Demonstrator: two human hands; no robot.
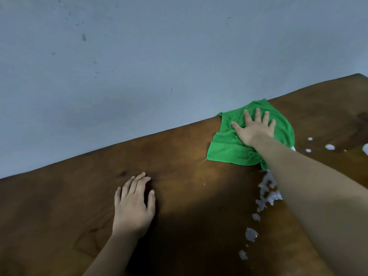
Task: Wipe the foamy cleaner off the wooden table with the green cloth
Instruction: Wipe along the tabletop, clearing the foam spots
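**Cloth handling and item count during wipe-down**

Blue-grey wall (139, 56) stands behind the far edge of the table (179, 156), a dark wooden top with no other fittings in view.

**Cloth.** One green cloth (229, 148) lies at the far edge, under the right hand (254, 128). It is rumpled and folded, so it should handle as light, soft and limp, with no stiffness to push by an edge. Best control is judged to come from a flat palm over its middle, as now; pinching a corner would let it trail.

**Hands.** Right hand: flat, fingers spread, pressing the cloth down, not clenched. Left hand (133, 206): released, resting palm-down on bare wood, well apart from the cloth, likely as a brace.

**Foam.** Foam (267, 193) remains nearer the body than the right hand: one large patch beside the forearm, about three small blobs trailing below it. To the right of the hand, about four more spots (329, 146). Wet wood is probably slippery.
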